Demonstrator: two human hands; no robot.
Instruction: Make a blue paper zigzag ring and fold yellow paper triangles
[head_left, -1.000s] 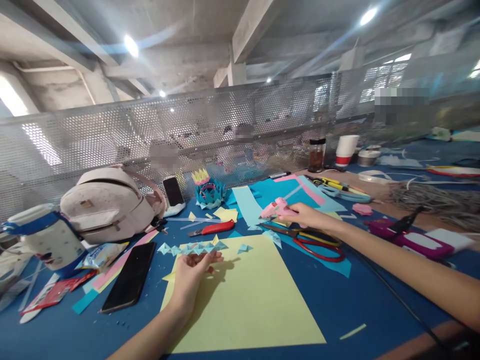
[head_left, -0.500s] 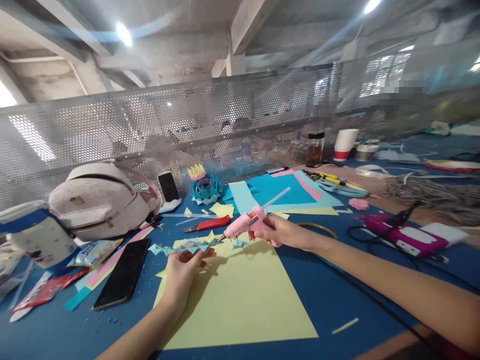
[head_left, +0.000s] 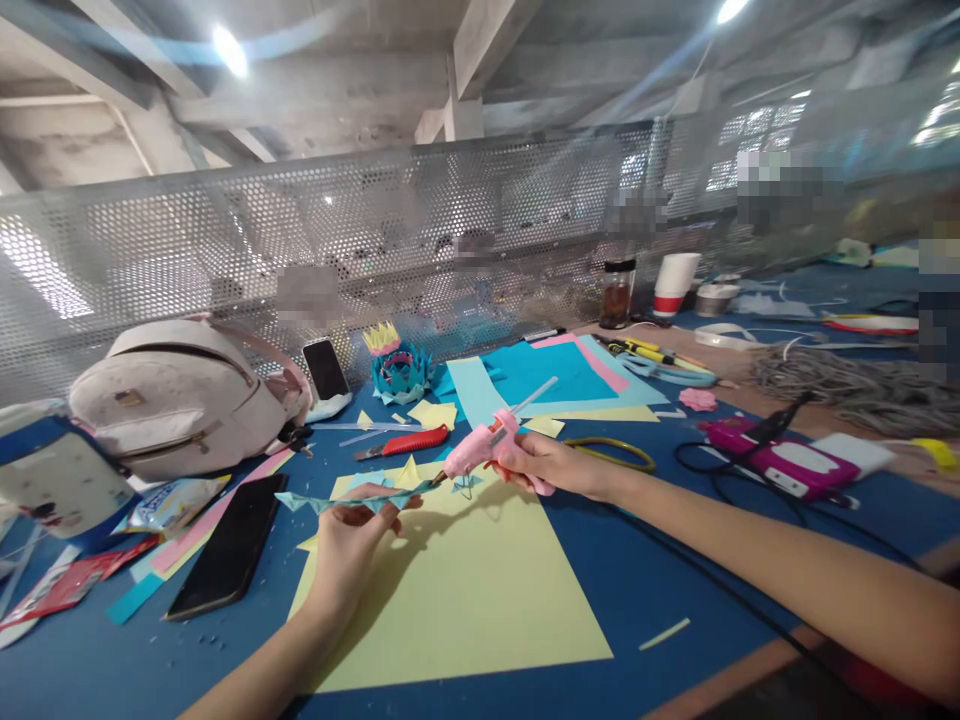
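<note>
My left hand (head_left: 364, 525) pinches a light-blue folded paper strip with pointed edges (head_left: 304, 502), holding it above a yellow paper sheet (head_left: 465, 600). In my right hand (head_left: 544, 465) is a pink glue gun (head_left: 480, 445), with a clear glue stick jutting from its back. The gun's nozzle points left and meets, or nearly meets, the right end of the strip. Below the gun a small light-blue paper piece (head_left: 466, 483) lies on the sheet. A yellow paper triangle (head_left: 408, 473) stands just behind the strip.
Behind the sheet lie a red utility knife (head_left: 412, 442) and a blue paper crown-like ornament (head_left: 403, 375). To the left are a black phone (head_left: 229, 550), a backpack (head_left: 180, 400) and a cup (head_left: 60, 475). On the right sits a magenta device with cables (head_left: 780, 458).
My left hand has turned the paper strip, so its points now hang downward along a straighter edge. The glue gun stays at its right end. The whole view has shifted slightly.
</note>
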